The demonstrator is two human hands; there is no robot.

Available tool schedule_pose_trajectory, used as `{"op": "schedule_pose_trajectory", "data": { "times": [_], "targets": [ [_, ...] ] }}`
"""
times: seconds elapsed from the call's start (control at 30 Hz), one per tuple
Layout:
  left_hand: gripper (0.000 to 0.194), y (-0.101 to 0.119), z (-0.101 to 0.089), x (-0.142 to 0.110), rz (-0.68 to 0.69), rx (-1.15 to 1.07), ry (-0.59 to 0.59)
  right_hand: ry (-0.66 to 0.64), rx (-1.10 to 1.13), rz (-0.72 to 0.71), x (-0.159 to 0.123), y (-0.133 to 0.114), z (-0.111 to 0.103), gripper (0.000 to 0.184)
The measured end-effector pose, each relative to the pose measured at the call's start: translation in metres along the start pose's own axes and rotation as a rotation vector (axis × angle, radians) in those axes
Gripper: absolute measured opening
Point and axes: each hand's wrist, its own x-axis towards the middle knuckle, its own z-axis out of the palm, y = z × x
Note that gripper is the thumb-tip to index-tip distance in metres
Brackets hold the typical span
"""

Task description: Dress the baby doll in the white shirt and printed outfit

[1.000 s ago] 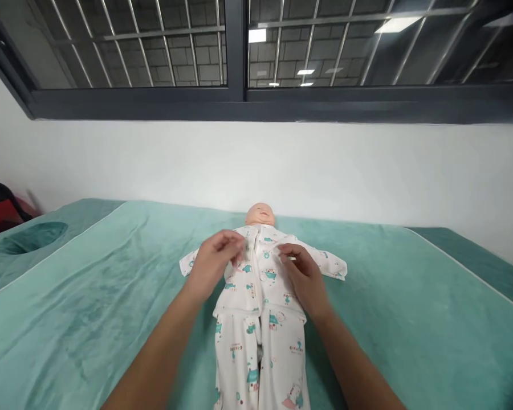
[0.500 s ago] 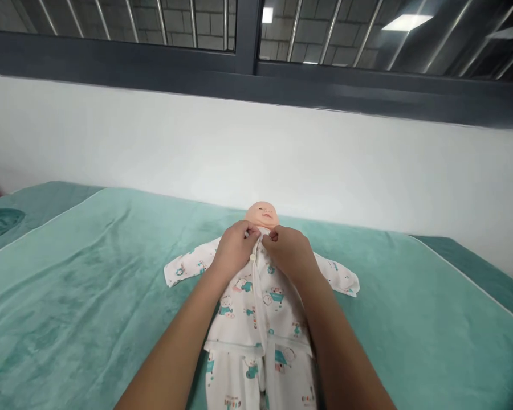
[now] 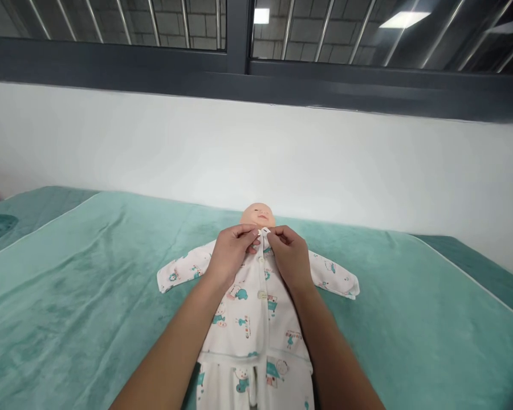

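Note:
A baby doll point(image 3: 258, 215) lies on its back on a teal towel point(image 3: 89, 273), head toward the wall. It wears a white printed romper point(image 3: 256, 307) with buttons down the front and sleeves spread out. My left hand point(image 3: 231, 253) pinches the left side of the romper's collar just under the doll's chin. My right hand point(image 3: 289, 256) pinches the right side of the collar, beside the top button. Both hands' fingers are closed on the fabric and nearly touch each other.
The towel covers a padded table that reaches to a white wall point(image 3: 282, 154) under a dark-framed window point(image 3: 239, 68). A second teal surface point(image 3: 0, 222) lies at the far left, and darker teal edge point(image 3: 487, 267) shows at the right.
Both hands rose from the doll's chest to the collar and closed on it. The front of the romper now lies shut and flat. The view shifted slightly.

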Motion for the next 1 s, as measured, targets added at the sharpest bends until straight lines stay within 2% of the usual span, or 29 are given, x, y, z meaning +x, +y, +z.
{"op": "schedule_pose_trajectory", "data": {
  "times": [0.13, 0.33, 0.47, 0.67, 0.8, 1.0],
  "targets": [
    [0.016, -0.003, -0.001, 0.002, 0.013, -0.041, -0.011, -0.061, 0.061, -0.064, -0.005, 0.006, 0.0, 0.01],
    [0.018, -0.005, -0.003, 0.005, -0.011, -0.08, -0.019, -0.08, -0.071, -0.268, -0.011, 0.009, -0.003, 0.007],
    [0.021, -0.005, -0.007, 0.006, -0.043, -0.069, -0.061, -0.1, -0.11, -0.323, -0.011, 0.008, -0.003, 0.01],
    [0.028, -0.003, -0.012, 0.007, -0.055, -0.044, -0.139, -0.153, -0.072, -0.315, -0.011, 0.007, -0.006, 0.013],
    [0.026, -0.001, -0.01, 0.005, -0.051, -0.059, -0.133, -0.229, 0.014, -0.274, -0.008, 0.009, -0.009, 0.017],
    [0.024, -0.003, -0.007, 0.004, -0.013, -0.019, -0.113, -0.229, 0.092, -0.206, -0.004, 0.014, -0.01, 0.009]
  ]
}}
